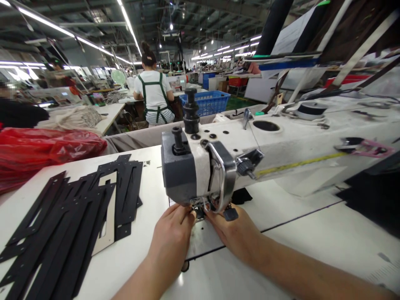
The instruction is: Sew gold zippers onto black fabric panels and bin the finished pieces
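A white and dark grey sewing machine (203,166) stands in front of me, its head above both hands. Beside the needle area, my left hand (175,233) is closed, thumb and fingers pinched together. What it pinches is hidden by the fingers and the machine's foot. Opposite it, my right hand (236,231) reaches in with fingers curled under the metal guard (227,175); their tips are covered. Behind the right hand a piece of black fabric (242,196) lies on the white table (218,275); whether either hand grips it cannot be made out.
Black slotted strips (71,225) lie in a pile at left, with a beige one (109,216) among them. Beyond is a red plastic bag (46,150). Pink-handled snips (368,148) rest on the machine arm. A blue basket (206,102) and a co-worker (154,89) are further back.
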Demonstrator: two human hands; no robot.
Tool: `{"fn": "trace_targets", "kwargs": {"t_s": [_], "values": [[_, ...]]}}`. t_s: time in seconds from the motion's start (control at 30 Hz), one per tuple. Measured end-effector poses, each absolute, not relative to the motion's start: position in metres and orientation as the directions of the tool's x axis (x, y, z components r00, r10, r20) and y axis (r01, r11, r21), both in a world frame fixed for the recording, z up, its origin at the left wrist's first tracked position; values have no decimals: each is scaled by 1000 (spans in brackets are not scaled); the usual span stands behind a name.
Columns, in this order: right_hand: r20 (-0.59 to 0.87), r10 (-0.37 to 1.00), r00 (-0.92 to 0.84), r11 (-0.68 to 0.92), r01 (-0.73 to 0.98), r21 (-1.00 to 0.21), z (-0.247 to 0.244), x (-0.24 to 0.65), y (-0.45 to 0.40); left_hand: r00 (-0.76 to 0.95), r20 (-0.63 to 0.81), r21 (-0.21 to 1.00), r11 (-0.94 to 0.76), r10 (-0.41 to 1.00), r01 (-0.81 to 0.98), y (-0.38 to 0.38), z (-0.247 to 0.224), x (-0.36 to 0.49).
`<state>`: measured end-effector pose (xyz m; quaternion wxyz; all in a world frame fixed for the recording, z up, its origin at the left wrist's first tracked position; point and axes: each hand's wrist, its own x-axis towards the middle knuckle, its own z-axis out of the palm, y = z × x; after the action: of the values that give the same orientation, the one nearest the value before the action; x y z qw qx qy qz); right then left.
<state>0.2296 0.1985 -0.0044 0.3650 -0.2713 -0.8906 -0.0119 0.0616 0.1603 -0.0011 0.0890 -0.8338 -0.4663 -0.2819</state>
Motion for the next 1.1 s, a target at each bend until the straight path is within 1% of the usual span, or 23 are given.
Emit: {"fn": "trace_targets", "kwargs": {"t_s": [0.17, 0.3, 0.53, 0.63, 0.7, 0.77, 0.83, 0.93, 0.97, 1.03, 1.07, 1.1], "values": [[592, 517, -618, 838, 507, -203, -9, 233, 199, 401, 553, 128, -550, 730, 825, 161, -2, 61], [606, 501, -617, 847, 495, -195, -7, 234, 200, 408, 548, 135, -559, 730, 818, 161, -3, 60], [617, 488, -618, 848, 503, -167, -6, 230, 198, 432, 556, 99, -572, 710, 814, 162, -5, 58], [592, 505, -628, 831, 539, -138, -7, 238, 204, 417, 559, 87, -551, 717, 830, 164, -5, 55], [578, 540, -613, 794, 598, -108, -4, 248, 209, 409, 554, 78, -534, 726, 842, 163, -2, 54], [566, 578, -588, 744, 665, -68, -1, 259, 207, 406, 548, 70, -523, 732, 849, 156, 4, 56], [553, 590, -589, 716, 698, -21, 2, 265, 194, 416, 536, 75, -532, 735, 843, 143, 11, 64], [557, 551, -622, 735, 678, 30, -1, 264, 154, 535, 475, 67, -635, 699, 770, 121, 17, 83], [577, 534, -618, 745, 666, 24, -3, 264, 139, 593, 443, 59, -682, 673, 729, 115, 16, 89], [605, 524, -599, 788, 611, -78, -5, 269, 111, 661, 393, 64, -736, 639, 674, 108, 12, 96], [599, 551, -581, 797, 579, -172, -5, 274, 99, 666, 383, 88, -743, 640, 663, 107, 9, 97], [557, 615, -558, 776, 551, -305, -5, 282, 90, 650, 383, 141, -737, 657, 661, 106, 8, 97]]}}
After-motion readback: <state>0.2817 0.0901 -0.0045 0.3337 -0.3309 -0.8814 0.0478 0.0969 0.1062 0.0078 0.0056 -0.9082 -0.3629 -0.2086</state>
